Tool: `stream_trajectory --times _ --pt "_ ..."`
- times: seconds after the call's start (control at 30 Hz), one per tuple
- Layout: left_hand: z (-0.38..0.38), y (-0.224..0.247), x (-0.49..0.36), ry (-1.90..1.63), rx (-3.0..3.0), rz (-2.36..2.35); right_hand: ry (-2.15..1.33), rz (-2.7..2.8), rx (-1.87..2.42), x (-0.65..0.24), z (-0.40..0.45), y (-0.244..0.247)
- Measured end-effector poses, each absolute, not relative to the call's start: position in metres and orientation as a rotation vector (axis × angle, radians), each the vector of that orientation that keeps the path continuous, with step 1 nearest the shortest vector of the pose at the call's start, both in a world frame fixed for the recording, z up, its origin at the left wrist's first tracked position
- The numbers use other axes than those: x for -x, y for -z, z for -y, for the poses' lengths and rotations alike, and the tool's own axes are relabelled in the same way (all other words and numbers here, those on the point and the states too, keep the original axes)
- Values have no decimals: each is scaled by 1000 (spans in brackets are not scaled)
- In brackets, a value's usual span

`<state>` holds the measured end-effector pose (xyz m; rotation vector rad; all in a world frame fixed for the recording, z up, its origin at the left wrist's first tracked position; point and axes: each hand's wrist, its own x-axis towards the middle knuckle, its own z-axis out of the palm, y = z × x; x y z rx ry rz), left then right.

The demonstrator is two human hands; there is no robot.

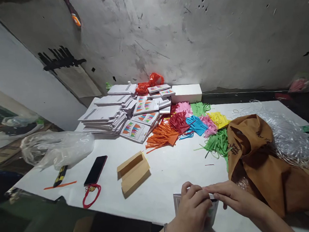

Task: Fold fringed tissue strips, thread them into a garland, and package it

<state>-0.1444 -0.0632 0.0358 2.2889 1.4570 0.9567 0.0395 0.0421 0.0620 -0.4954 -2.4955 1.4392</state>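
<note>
A small printed card packet [213, 212] with a white edge lies at the table's front edge, mostly covered by my hands. My left hand [192, 210], with a silver bangle at the wrist, wraps its bent fingers over the packet's left part. My right hand [230, 196] reaches in from the right, its fingers extended and pressed together against the packet's top edge. The fingertips of both hands nearly meet there. Further left stands an open brown cardboard tray [135, 172], with nothing in it.
Stacks of white packets [102, 113] and printed packets [135, 130] stand at the back. Coloured tassels [163, 135] lie beside them. A brown bag [274, 170] and white strings [293, 135] are at right. A phone [95, 170], cutter [60, 176] and plastic bag [72, 147] lie left.
</note>
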Motion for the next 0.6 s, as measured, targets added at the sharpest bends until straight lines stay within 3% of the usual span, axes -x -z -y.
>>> stream_trajectory --times 0.13,0.3,0.4,0.6 --pt "62 -37 139 -971 -2290 -1577 -1263 2576 477 -45 -38 -64" --pt "63 -40 149 -1148 -2205 -1729 -943 2621 494 -54 -28 -36" --pt "66 -41 171 -1070 -2252 -1688 -757 2494 503 -52 -20 -20" --pt "72 -25 198 -1174 -2141 -1512 -705 2351 525 -42 -13 -14"
